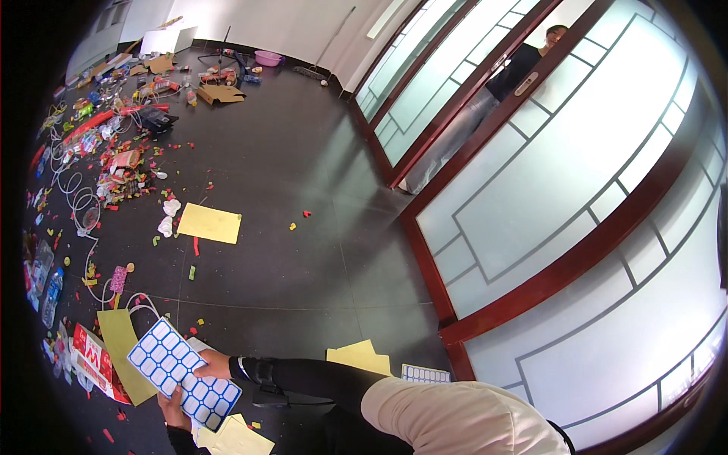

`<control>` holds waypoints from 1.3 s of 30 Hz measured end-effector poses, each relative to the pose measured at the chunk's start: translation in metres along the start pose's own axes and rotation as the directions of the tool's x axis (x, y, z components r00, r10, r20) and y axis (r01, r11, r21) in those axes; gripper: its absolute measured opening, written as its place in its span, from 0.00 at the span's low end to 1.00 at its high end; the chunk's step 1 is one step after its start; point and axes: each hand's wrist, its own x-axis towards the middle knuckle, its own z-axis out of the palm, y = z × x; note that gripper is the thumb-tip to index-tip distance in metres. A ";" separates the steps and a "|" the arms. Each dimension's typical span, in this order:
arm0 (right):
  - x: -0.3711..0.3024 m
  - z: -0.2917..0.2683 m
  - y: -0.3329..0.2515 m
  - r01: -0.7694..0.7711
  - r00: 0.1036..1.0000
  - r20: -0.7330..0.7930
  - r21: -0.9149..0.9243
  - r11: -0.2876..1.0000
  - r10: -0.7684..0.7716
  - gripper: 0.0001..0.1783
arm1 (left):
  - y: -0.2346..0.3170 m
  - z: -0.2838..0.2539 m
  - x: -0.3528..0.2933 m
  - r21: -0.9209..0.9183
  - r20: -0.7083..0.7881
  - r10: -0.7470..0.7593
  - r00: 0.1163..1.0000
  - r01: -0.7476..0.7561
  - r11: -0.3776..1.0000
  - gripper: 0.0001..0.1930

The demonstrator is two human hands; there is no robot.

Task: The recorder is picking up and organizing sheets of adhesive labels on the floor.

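Open dark floor (303,174) ahead of both hands, only a yellow sheet (209,223) and stray scraps on it, dense litter and white tubing (76,201) crowding the left, frosted glass partition (546,174) walling the right, red box (95,356) just left of the label sheet (183,373)

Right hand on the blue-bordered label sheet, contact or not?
Touching. Head view: the right hand fingers overlap the upper right edge of the label sheet, no gap; the left hand grips its lower edge.

White label sheet (184,373) with blue-edged squares, lower left. Yellow paper (209,223) on dark grey floor (303,167). Pink bowl (268,58) at top. Red-brown frames around pale frosted glass doors (576,174), right side. Black sleeve (318,377), cream trousers (455,421).
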 end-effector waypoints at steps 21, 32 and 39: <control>0.017 0.001 -0.006 0.008 0.998 0.060 0.249 0.968 -0.024 0.12 | 0.044 0.029 -0.027 0.102 -0.067 0.063 0.996 -0.056 0.993 0.19; 0.012 -0.003 0.003 -0.050 0.999 0.037 0.354 0.934 0.039 0.13 | 0.039 -0.031 -0.017 0.058 -0.216 -0.011 0.976 0.025 0.998 0.20; 0.013 -0.005 0.023 -0.115 0.993 0.017 0.470 0.875 0.121 0.15 | 0.037 -0.125 0.006 0.973 -0.223 0.659 0.718 0.127 0.191 0.15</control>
